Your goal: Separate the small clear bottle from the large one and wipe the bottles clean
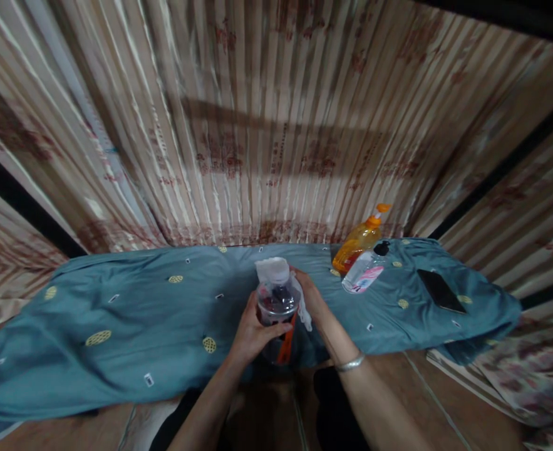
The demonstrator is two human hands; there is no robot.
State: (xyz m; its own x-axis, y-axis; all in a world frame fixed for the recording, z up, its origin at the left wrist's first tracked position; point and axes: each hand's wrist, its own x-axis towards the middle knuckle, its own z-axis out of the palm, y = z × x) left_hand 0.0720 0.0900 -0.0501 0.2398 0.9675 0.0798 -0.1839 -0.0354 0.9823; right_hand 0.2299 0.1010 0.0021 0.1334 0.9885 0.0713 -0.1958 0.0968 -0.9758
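A clear plastic bottle with a whitish top and an orange strip on its side stands in front of me, near the front edge of the cloth. My left hand is wrapped round its left side, with the thumb across the front. On the far right side, my right hand presses a thin white tissue against the bottle; its fingertips are hidden behind it. More white material shows around the bottle's top, and I cannot tell whether it belongs to the same tissue.
A teal patterned cloth covers the long surface. To the right stand an orange pump bottle and a clear bottle with a black top. A dark phone-like slab lies farther right. Striped curtains hang behind.
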